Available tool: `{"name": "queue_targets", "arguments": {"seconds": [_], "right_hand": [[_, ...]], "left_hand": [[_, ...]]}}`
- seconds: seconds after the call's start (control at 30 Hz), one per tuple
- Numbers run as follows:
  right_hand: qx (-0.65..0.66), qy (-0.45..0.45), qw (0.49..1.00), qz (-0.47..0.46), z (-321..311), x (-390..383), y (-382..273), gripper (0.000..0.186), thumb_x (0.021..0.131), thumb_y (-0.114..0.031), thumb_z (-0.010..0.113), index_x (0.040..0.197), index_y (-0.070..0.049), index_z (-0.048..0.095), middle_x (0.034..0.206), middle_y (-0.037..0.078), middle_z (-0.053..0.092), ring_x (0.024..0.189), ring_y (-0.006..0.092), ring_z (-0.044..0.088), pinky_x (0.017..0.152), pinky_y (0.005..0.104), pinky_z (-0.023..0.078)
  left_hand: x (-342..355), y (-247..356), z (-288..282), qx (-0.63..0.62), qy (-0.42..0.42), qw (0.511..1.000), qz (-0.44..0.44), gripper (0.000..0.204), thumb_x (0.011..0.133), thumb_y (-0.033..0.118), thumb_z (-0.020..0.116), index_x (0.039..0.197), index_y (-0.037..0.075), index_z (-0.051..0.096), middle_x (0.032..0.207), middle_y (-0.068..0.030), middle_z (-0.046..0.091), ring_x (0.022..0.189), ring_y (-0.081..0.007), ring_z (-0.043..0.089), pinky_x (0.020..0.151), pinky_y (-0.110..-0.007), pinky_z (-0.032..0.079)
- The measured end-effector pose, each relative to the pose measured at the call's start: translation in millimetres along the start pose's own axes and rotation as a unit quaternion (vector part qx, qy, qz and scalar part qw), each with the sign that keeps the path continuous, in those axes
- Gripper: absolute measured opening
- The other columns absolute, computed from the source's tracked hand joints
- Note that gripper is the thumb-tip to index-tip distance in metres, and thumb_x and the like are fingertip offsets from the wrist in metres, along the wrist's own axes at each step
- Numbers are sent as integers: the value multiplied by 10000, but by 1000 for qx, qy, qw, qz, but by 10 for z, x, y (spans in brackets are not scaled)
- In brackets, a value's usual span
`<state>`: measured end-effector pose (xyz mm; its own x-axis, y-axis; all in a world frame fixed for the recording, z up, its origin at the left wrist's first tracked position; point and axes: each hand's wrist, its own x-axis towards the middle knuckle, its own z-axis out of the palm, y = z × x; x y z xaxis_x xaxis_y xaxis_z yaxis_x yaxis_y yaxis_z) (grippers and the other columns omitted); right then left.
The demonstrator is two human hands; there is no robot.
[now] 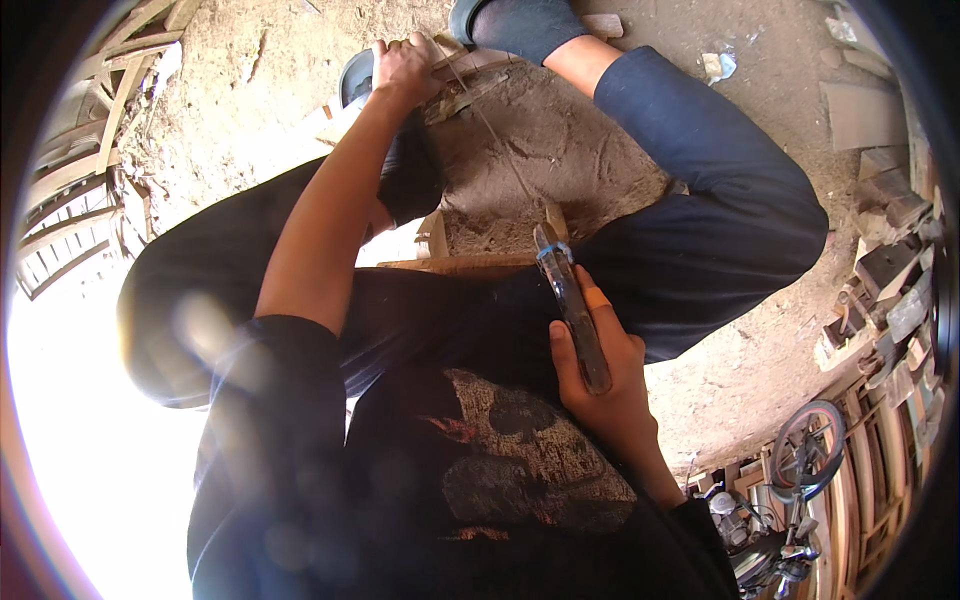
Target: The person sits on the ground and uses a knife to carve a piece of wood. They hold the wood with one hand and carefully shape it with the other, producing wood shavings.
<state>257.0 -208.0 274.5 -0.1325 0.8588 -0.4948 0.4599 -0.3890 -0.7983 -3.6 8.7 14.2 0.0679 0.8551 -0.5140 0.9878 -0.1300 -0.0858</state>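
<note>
My right hand (605,365) is wrapped around a dark, worn tool handle (580,330) with a blue band near its far end. The thumb lies along the handle's left side, and an orange wrap shows on one finger. A thin dark line (500,138) runs from near the handle's tip toward my left hand; whether it is a blade edge or a wire I cannot tell. Stretched far forward, my left hand (405,72) is closed beside my left foot, its grip hidden. Pale wood (478,62) lies just right of it.
I sit with bent legs over a dirt floor (690,425). Wooden frames (75,185) stand at the far left. Scrap wood blocks (890,265) are heaped along the right. A motorcycle wheel (808,450) and stacked timber (870,470) are at the lower right. Strong sunlight washes out the left side.
</note>
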Motion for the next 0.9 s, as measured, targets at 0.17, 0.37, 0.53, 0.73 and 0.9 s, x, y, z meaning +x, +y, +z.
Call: {"name": "queue_targets", "arguments": {"seconds": [0.17, 0.37, 0.53, 0.73, 0.9], "right_hand": [[-30, -35, 999, 11, 154, 346, -27, 565, 950, -201, 622, 1426, 32, 428, 672, 199, 638, 630, 403, 679, 570, 450, 536], [-33, -18, 999, 37, -20, -92, -132, 540, 946, -203, 625, 1392, 48, 453, 625, 206, 617, 602, 401, 667, 551, 439, 533], [-34, -32, 999, 4, 148, 342, -14, 569, 941, -184, 630, 1420, 49, 428, 658, 208, 642, 620, 394, 683, 564, 427, 548], [-65, -38, 997, 30, -40, -34, -236, 467, 939, -118, 636, 1342, 78, 502, 839, 232, 681, 693, 323, 722, 613, 337, 539], [-22, -42, 999, 23, 98, 217, -26, 606, 925, -175, 645, 1448, 15, 406, 650, 198, 637, 641, 412, 685, 585, 466, 540]], "left_hand": [[55, -39, 104, -3, 27, 1000, -2, 760, 748, 487, 802, 1208, -17, 467, 1139, -158, 677, 1184, -299, 603, 1114, -495, 306], [-1, 40, -60, 0, -5, 1000, -6, 762, 744, 503, 802, 1195, -12, 467, 1133, -156, 675, 1175, -286, 610, 1107, -496, 322], [63, -57, 87, 8, 22, 1000, 10, 765, 746, 518, 803, 1180, -11, 461, 1114, -156, 676, 1167, -294, 612, 1114, -516, 315], [35, 23, 36, -13, 4, 1000, 0, 785, 748, 527, 802, 1192, -19, 453, 1145, -163, 669, 1176, -303, 605, 1113, -518, 316], [106, -112, 164, 27, 36, 999, 12, 768, 750, 542, 793, 1166, -8, 456, 1111, -157, 678, 1153, -299, 618, 1114, -505, 309]]}}
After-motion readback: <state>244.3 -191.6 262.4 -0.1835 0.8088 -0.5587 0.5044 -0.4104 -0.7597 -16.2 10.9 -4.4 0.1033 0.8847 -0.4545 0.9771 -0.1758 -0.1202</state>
